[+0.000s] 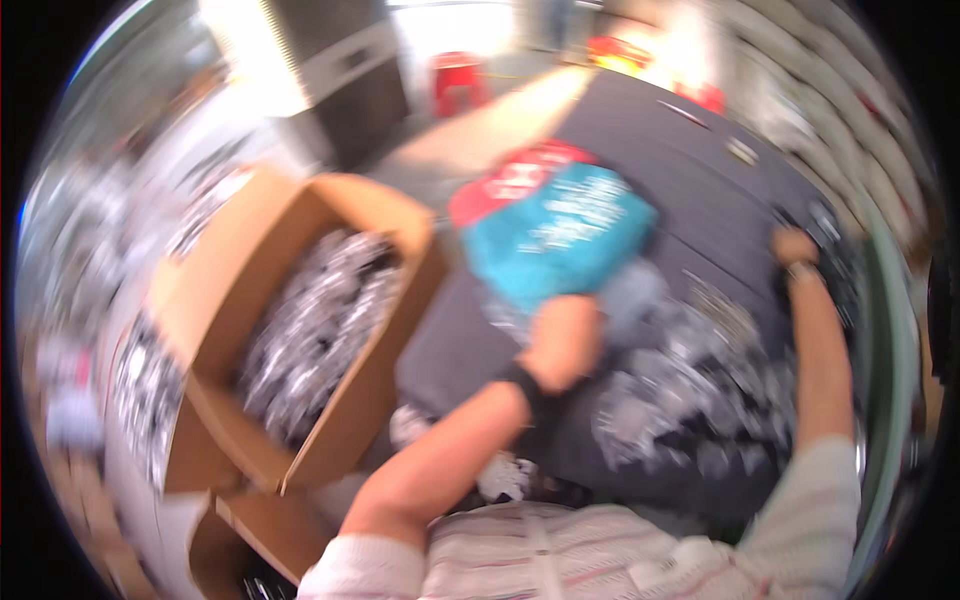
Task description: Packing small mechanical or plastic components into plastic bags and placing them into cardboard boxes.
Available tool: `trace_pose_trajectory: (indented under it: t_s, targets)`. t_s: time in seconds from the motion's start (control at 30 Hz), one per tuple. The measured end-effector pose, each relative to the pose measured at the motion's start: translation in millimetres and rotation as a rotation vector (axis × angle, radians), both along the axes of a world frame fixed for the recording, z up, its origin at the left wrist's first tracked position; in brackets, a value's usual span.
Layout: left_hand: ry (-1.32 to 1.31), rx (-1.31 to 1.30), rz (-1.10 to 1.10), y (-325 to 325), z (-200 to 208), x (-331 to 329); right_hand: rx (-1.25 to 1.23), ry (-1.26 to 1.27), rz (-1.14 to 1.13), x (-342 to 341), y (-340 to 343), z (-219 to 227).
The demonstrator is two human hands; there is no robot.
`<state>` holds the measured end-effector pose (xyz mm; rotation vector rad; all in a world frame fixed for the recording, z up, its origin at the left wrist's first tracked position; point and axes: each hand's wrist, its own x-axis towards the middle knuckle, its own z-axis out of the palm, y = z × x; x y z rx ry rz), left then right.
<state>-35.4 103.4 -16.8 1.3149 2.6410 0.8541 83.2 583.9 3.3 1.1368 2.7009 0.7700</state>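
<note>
My left hand (565, 345) is closed at the near end of a teal and red plastic bag (560, 225) with white print. The bag fans out away from the hand over the dark grey table cover (650, 130). Motion smears the hand, and the fingers lie mostly out of sight. Out at the table's right side, my right hand (796, 246) reaches to dark, shiny packed items (828, 240); blur hides how its fingers are set. Between my arms lies a heap of clear plastic bags (680, 390) with dark contents.
To the left stands an open cardboard box (230, 270) full of silvery packets (325, 330). A second cardboard box (270, 530) sits nearer. Stuffed pale sacks (840, 90) line the right side. Farther off are a red stool (458, 82) and a large dark speaker-like box (350, 85).
</note>
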Motion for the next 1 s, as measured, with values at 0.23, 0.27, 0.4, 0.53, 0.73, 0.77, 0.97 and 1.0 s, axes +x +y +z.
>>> trace_pose_trajectory:
  t_s: [0.23,0.27,0.4,0.53,0.73,0.77,0.97,1.0]
  targets:
    - [0.097,0.389,0.133,30.0,-15.4,40.2,0.304,-0.009,0.429,36.9,263.7,-93.9]
    - [0.106,0.384,0.160,30.0,-14.9,38.2,0.259,0.009,0.418,15.2,266.0,-95.9]
    - [-0.011,0.225,0.078,23.0,-7.0,27.4,0.154,0.067,0.295,-0.5,264.0,-46.0]
    - [-0.014,0.189,0.117,40.8,-7.2,23.8,0.004,0.132,0.100,74.7,197.4,-46.0]
    - [0.071,0.324,0.073,12.7,7.1,36.5,-0.264,0.572,0.204,89.9,72.0,55.3]
    - [0.076,0.337,0.053,12.0,8.3,37.1,-0.230,0.614,0.264,100.1,84.3,57.9]
    - [-0.013,0.361,0.069,7.1,6.3,33.9,-0.164,0.583,0.225,119.7,32.5,101.3]
    - [-0.025,0.391,-0.018,13.9,11.7,39.4,-0.014,0.734,0.260,191.2,65.2,105.5]
